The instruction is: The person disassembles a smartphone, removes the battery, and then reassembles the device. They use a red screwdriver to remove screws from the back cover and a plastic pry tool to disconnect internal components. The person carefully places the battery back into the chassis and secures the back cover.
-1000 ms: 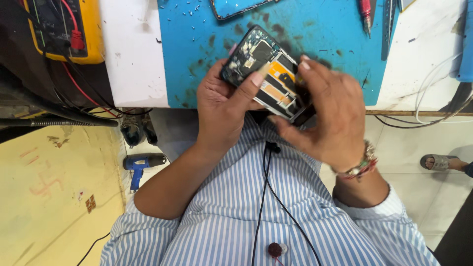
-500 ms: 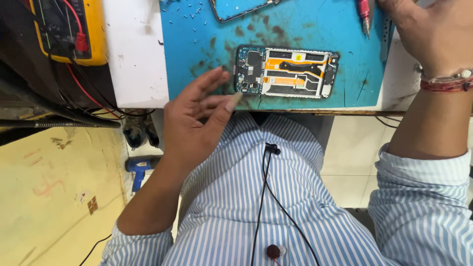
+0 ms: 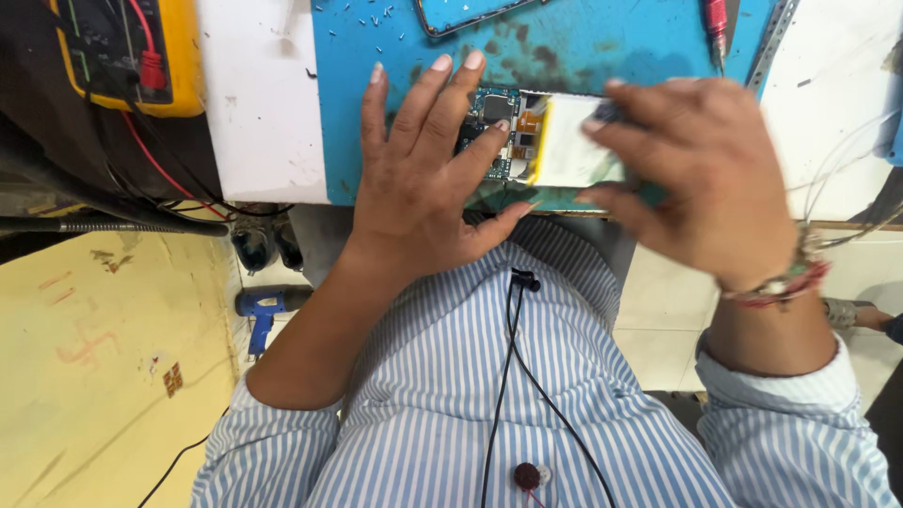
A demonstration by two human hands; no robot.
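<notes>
White and partly covered by a stained blue mat, the surface runs across the top of the head view, with yellow floor below it on the left. At the surface's near edge, on the mat's front strip, lies an opened phone with its green circuit board bared at the left end and a pale, flat battery pack filling its middle. Both hands are on it. The left hand lies spread and flat over the phone's left end, fingers extended toward the far side, index fingertip resting on the board and thumb stretched along the near edge of the mat. The right hand, blurred, covers the phone's right end, its fingers curled and pinching the right side of the battery pack; a beaded bracelet circles its wrist. A yellow multimeter with a red lead sits at the far left corner, well apart from the hands. Another phone frame lies at the far edge of the mat, with small screws scattered just beside it. A red-handled tool lies near the mat's far right corner.
</notes>
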